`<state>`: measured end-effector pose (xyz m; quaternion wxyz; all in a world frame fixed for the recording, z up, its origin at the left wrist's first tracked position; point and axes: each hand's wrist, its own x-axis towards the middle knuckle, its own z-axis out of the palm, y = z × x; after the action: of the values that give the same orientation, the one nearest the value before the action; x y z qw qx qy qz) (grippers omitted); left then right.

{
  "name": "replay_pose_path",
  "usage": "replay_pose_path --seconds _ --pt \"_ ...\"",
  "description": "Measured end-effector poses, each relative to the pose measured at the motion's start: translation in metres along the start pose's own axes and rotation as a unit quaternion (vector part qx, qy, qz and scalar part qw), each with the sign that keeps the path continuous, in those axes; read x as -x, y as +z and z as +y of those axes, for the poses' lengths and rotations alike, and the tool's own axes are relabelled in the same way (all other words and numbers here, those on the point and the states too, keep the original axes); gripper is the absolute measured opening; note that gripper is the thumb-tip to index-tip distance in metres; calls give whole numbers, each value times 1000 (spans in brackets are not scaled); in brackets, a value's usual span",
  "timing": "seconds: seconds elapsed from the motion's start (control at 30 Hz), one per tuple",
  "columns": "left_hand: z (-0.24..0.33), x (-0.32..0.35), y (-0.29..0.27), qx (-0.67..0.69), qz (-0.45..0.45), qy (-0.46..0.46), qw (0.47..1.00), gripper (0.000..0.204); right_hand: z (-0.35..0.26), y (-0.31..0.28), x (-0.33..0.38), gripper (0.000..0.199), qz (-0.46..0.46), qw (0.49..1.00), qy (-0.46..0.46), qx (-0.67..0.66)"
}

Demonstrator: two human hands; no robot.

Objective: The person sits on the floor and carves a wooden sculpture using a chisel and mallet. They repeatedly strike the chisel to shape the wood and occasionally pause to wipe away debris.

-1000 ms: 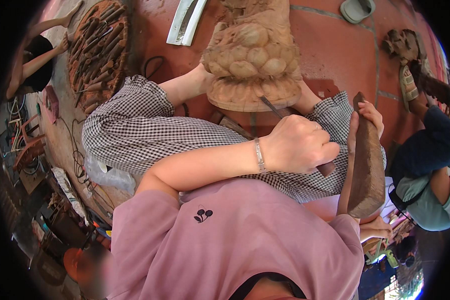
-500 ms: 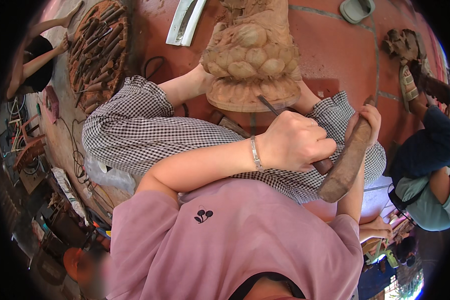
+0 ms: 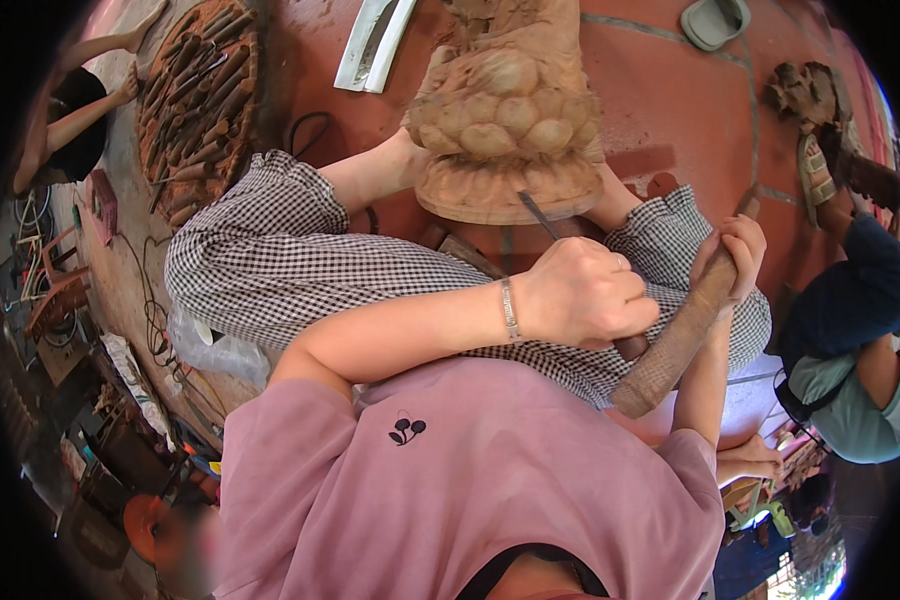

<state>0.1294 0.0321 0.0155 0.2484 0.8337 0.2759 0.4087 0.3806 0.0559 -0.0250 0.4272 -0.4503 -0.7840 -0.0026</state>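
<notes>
My left hand (image 3: 592,295), with a bracelet on its wrist, is wrapped round a chisel. The chisel's metal blade (image 3: 538,215) points up-left, its tip at the round base of a carved wooden sculpture (image 3: 505,120) with rows of rounded petals. Out of the lower side of the fist pokes the brown end of the chisel handle (image 3: 631,347). A wooden mallet (image 3: 678,338), slightly blurred and shaped like a club, is gripped by my right hand (image 3: 740,255). Its thick end lies right beside the handle end; whether they touch I cannot tell.
The sculpture stands between my bare feet on red floor tiles (image 3: 660,80). At the upper left, a round tray (image 3: 245,165) holds many chisels. A white slotted piece (image 3: 373,45) lies beyond my left foot. Other people sit at the left and right edges.
The mallet's thick end has swung left and slightly down, and my right hand has tilted with it. The chisel handle end has shifted a little down-left; the blade tip stays at the base.
</notes>
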Motion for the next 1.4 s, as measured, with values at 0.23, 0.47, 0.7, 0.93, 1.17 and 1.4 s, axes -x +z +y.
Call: replay_pose_path --seconds 0.23,0.47,0.7,0.93,1.17,1.4 --pt "1 2 2 -1 14 9 1000 19 -2 2 -1 41 39 997 -24 -55" --pt "0 6 0 -25 -2 29 999 16 1 2 2 40 28 998 -28 -48" --pt "-2 8 -3 5 4 43 999 16 -3 5 0 39 64 991 -32 -113" --pt "-15 12 -10 10 -17 73 997 19 -6 6 -1 40 37 998 -14 -39" --pt "2 9 -9 17 -13 84 996 21 -5 5 0 38 26 999 0 -34" --pt "-1 3 -11 34 2 30 999 18 -3 6 1 36 21 998 30 -43"
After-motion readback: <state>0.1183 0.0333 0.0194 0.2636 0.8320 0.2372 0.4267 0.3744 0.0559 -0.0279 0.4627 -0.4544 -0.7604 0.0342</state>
